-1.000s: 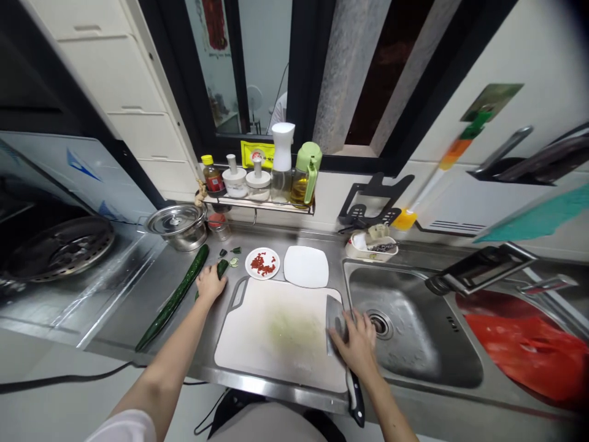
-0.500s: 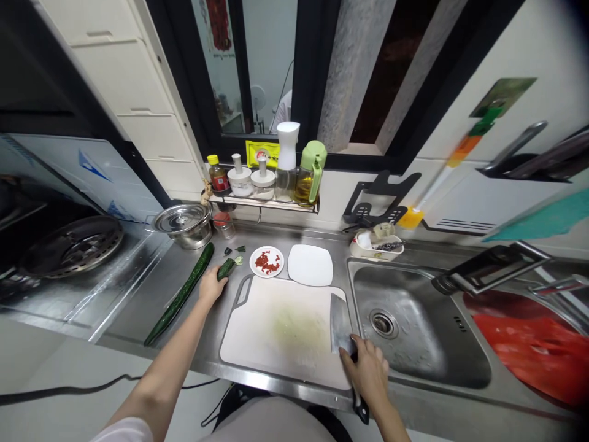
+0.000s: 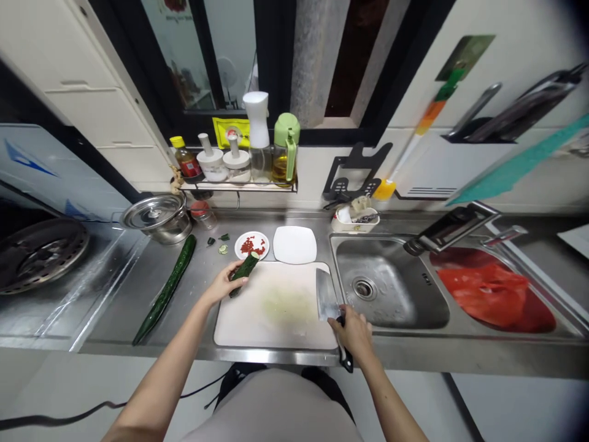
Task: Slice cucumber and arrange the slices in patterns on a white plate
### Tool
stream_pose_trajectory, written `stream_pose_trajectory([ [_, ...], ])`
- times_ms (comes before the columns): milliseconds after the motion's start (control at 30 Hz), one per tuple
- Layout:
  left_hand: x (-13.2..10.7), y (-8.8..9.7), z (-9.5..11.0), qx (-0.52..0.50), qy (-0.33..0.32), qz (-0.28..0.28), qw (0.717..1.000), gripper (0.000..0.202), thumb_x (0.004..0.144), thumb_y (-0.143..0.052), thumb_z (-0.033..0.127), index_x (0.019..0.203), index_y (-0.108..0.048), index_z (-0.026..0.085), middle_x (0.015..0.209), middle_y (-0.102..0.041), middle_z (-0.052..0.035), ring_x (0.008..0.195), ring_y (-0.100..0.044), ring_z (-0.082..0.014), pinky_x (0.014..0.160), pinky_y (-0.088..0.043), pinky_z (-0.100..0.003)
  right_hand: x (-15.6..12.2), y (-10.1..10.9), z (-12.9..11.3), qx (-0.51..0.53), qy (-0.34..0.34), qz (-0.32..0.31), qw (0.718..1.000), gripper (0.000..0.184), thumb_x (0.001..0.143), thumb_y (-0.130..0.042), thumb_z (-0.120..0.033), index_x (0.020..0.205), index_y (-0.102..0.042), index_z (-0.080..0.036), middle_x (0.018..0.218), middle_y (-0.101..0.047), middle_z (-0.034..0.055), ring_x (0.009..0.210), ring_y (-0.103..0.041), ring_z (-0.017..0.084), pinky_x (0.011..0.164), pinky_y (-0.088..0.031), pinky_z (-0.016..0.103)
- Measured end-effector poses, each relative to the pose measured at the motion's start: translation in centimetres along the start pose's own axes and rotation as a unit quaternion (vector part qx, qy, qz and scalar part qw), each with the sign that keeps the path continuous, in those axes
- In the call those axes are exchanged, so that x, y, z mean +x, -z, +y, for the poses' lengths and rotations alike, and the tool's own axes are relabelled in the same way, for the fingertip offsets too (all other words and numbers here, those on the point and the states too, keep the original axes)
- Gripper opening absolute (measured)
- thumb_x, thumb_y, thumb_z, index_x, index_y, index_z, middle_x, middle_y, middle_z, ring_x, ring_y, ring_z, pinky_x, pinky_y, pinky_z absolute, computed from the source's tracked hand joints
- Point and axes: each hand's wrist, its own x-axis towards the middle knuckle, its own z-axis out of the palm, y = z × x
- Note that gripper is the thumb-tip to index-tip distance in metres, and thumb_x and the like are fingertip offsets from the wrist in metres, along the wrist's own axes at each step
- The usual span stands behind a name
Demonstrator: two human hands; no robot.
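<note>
The left hand [image 3: 224,284] pinches the cucumber piece [image 3: 245,268], which sticks out past its fingers over the board [image 3: 276,328] and looks firm, light and slippery, best held round its middle, and the right hand [image 3: 355,332] grips the knife [image 3: 326,296].

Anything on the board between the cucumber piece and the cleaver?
Nothing visible: between the cucumber piece in the left hand and the cleaver, the cutting board bears only a green smear.

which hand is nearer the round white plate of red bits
Left. The left hand, holding a short green cucumber piece, sits below that plate; the right hand grips the steel cleaver farther right.
</note>
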Motion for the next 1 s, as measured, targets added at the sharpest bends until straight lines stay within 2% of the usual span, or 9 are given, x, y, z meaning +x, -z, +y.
stream_pose_trajectory([
  [167, -0.4, -1.4, 1.4, -0.013, 0.025, -0.097, 0.995, 0.071, 0.066, -0.073, 0.053, 0.125, -0.058, 0.017, 0.13, -0.058, -0.0125, 0.117, -0.056, -0.027, 0.102, -0.043, -0.041, -0.1, -0.1, 0.0, 0.028, -0.013, -0.019, 0.999, 0.042, 0.086, -0.054, -0.042, 0.119, -0.053, -0.017, 0.111, -0.064, 0.0118, 0.107, -0.052, 0.029, 0.086, -0.033, 0.038],
  [300, -0.6, -1.6, 1.7, 0.024, 0.031, -0.143, 0.989, 0.065, 0.068, -0.072, 0.05, 0.124, -0.059, 0.019, 0.131, -0.058, -0.0097, 0.117, -0.055, -0.0259, 0.101, -0.042, -0.038, 0.0, -0.5, 0.2, 0.043, -0.023, -0.014, 0.999, 0.041, 0.086, -0.053, -0.04, 0.119, -0.053, -0.016, 0.109, -0.065, 0.0116, 0.107, -0.053, 0.028, 0.086, -0.032, 0.037],
  [400, -1.0, -1.9, 1.4, 0.045, 0.034, -0.166, 0.984, 0.061, 0.07, -0.071, 0.045, 0.124, -0.057, 0.021, 0.121, -0.063, -0.0072, 0.108, -0.058, -0.0221, 0.096, -0.044, -0.035, 0.1, -0.8, 0.2, 0.051, -0.03, -0.014, 0.998, 0.04, 0.085, -0.054, -0.039, 0.118, -0.054, -0.016, 0.111, -0.064, 0.0127, 0.108, -0.052, 0.028, 0.086, -0.032, 0.036],
  [500, -1.7, -2.5, 0.6, 0.077, 0.049, -0.161, 0.983, 0.056, 0.071, -0.068, 0.044, 0.122, -0.057, 0.021, 0.105, -0.067, -0.0044, 0.094, -0.061, -0.0193, 0.087, -0.047, -0.031, 0.1, -0.7, 0.3, 0.06, -0.034, -0.013, 0.998, 0.037, 0.084, -0.055, -0.039, 0.113, -0.055, -0.016, 0.107, -0.065, 0.0116, 0.106, -0.053, 0.027, 0.084, -0.033, 0.033],
  [600, -2.4, -3.2, -0.2, 0.114, 0.058, -0.157, 0.979, 0.053, 0.073, -0.066, 0.043, 0.12, -0.058, 0.02, 0.101, -0.067, -0.0032, 0.09, -0.06, -0.0185, 0.084, -0.046, -0.03, 0.1, -0.7, 0.5, 0.075, -0.042, -0.006, 0.996, 0.033, 0.081, -0.057, -0.039, 0.106, -0.055, -0.017, 0.092, -0.065, 0.0074, 0.099, -0.055, 0.024, 0.079, -0.033, 0.03],
  [833, -3.5, -4.3, -1.6, 0.215, 0.035, -0.158, 0.963, 0.045, 0.075, -0.063, 0.038, 0.117, -0.061, 0.022, 0.107, -0.067, -0.0047, 0.095, -0.061, -0.0214, 0.087, -0.046, -0.032, -0.1, -0.4, 0.3, 0.168, -0.019, 0.006, 0.986, 0.018, 0.074, -0.055, -0.032, 0.088, -0.05, -0.021, 0.068, -0.055, -0.0027, 0.066, -0.052, 0.016, 0.061, -0.031, 0.023],
  [1000, -3.7, -4.7, -2.4, 0.26, -0.003, -0.144, 0.955, 0.04, 0.075, -0.062, 0.035, 0.114, -0.065, 0.022, 0.108, -0.065, -0.0069, 0.1, -0.061, -0.0228, 0.09, -0.046, -0.033, -0.4, 0.0, -0.5, 0.174, -0.006, 0.015, 0.985, 0.011, 0.071, -0.051, -0.024, 0.081, -0.047, -0.023, 0.063, -0.049, -0.0046, 0.06, -0.047, 0.014, 0.057, -0.028, 0.022],
])
